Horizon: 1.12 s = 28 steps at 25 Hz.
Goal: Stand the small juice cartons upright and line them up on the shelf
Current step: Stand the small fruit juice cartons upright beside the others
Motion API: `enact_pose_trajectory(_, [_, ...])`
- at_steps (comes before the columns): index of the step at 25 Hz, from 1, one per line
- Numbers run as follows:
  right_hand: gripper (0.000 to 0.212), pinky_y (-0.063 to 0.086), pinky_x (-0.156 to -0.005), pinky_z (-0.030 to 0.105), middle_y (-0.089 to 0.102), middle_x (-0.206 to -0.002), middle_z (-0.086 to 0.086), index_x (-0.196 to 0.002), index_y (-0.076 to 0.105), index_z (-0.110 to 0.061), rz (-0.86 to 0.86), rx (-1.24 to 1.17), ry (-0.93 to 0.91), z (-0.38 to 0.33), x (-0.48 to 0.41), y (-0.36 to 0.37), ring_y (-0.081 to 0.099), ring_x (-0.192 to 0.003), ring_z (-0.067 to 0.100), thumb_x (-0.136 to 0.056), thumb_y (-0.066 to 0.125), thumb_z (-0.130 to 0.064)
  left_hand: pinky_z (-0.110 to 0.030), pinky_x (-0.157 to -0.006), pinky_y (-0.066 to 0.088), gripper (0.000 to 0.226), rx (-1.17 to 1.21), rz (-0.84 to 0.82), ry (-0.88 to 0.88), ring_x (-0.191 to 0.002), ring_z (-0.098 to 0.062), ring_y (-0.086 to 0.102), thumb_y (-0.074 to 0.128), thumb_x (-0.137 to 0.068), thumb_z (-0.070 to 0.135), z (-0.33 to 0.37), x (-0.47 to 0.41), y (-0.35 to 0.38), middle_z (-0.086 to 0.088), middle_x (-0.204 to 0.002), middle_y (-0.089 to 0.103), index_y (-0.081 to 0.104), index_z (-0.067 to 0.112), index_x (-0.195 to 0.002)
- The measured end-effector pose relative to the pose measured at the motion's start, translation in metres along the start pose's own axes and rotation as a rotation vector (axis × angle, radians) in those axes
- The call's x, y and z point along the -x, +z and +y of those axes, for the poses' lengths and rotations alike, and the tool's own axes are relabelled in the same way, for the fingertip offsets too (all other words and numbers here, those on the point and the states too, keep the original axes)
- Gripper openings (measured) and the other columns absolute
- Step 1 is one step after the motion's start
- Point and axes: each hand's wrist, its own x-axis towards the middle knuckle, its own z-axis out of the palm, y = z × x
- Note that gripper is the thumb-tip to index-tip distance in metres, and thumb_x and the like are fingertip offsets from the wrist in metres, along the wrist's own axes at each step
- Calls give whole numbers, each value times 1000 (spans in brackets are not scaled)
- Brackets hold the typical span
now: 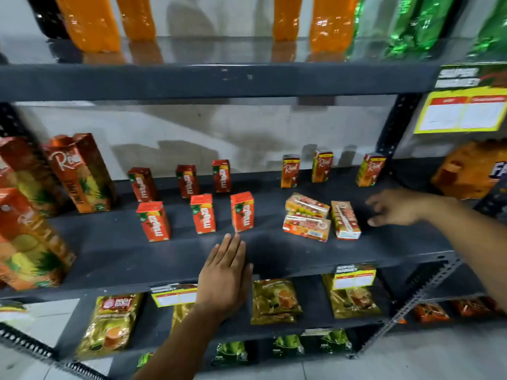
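Note:
On the dark shelf [274,250] three small juice cartons lie flat: two side by side [307,205] [306,226] and a third [345,220] to their right. Behind them three small cartons [290,171] [322,166] [370,170] stand upright by the back wall. To the left, several small red cartons [203,213] stand in two rows. My left hand [225,275] rests flat on the shelf's front edge, fingers together, holding nothing. My right hand [395,207] hovers open just right of the lying cartons, not touching them.
Tall juice cartons [79,174] stand at the shelf's left end. Orange and green bottles [332,23] fill the shelf above. Packets [274,300] lie on the shelf below. A perforated metal upright [395,127] rises at the right, with a yellow price label [461,111] beside it.

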Motion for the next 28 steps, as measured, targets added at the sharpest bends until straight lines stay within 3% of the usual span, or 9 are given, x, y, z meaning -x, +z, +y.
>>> enact_pose_trajectory(2, [41,48,-81,34,68,-111,9,-106,64,-12,86,-70,18,0,-3,10,61,-96,26,-88,59,-49,-42,-114,18,53,10,-24,-59,-138,-33,32,34,-97,35,30,-34,17,-20,-145,43,46,0,-135])
enact_pose_trajectory(5, [47,42,-59,32,64,-93,8,-88,61,-13,122,-270,98,-21,-7,40,59,-80,24,-83,58,-59,-35,-115,6,61,-90,-146,-147,-145,-25,11,21,-99,44,45,-56,47,-13,-157,21,25,5,-146])
enact_pose_trajectory(10, [53,54,-74,34,70,-104,10,-99,66,-17,226,-371,189,-47,-15,82,65,-93,30,-73,60,-63,-35,-115,2,71,-174,-212,-162,-146,-23,6,8,-94,52,37,-57,60,-11,-159,12,17,6,-148])
enact_pose_trajectory(14, [37,48,-63,30,68,-101,10,-94,64,-18,285,-372,262,-27,-16,64,64,-86,29,-70,70,-46,-33,-114,-1,71,-166,-224,-146,-146,-22,2,8,-95,53,38,-57,56,-9,-160,9,14,7,-148])
enact_pose_trajectory(17, [24,53,-72,35,63,-106,7,-96,62,-24,343,-189,61,-2,-20,31,62,-93,29,-73,69,-23,-32,-113,-4,72,-163,-236,-137,-146,-20,-1,6,-93,54,38,-58,54,-8,-160,6,12,8,-149])
enact_pose_trajectory(20, [43,50,-85,38,52,-122,-1,-113,59,-28,334,292,-276,16,-27,-4,53,-110,24,-75,65,-9,-32,-113,-5,71,-171,-233,-136,-146,-21,-1,8,-95,53,39,-59,55,-9,-160,5,11,8,-149])
enact_pose_trajectory(23, [26,44,-84,31,53,-127,-2,-113,54,-35,235,500,-382,18,-33,-19,50,-109,19,-87,52,-35,-33,-113,-5,70,-167,-239,-138,-146,-21,-3,8,-95,53,38,-58,54,-8,-160,2,9,8,-149])
enact_pose_trajectory(26, [55,43,-94,42,51,-134,2,-121,49,-34,194,785,-565,18,-34,-17,48,-118,26,-81,21,-59,-33,-113,-5,71,-160,-227,-134,-146,-20,-3,7,-95,54,38,-58,54,-8,-160,3,10,8,-149])
enact_pose_trajectory(28, [52,44,-94,43,50,-136,1,-125,46,-33,252,869,-640,23,-33,-18,48,-119,26,-84,19,-53,-33,-114,-3,71,-158,-216,-135,-146,-21,-1,7,-94,54,39,-58,56,-9,-160,5,12,8,-148])
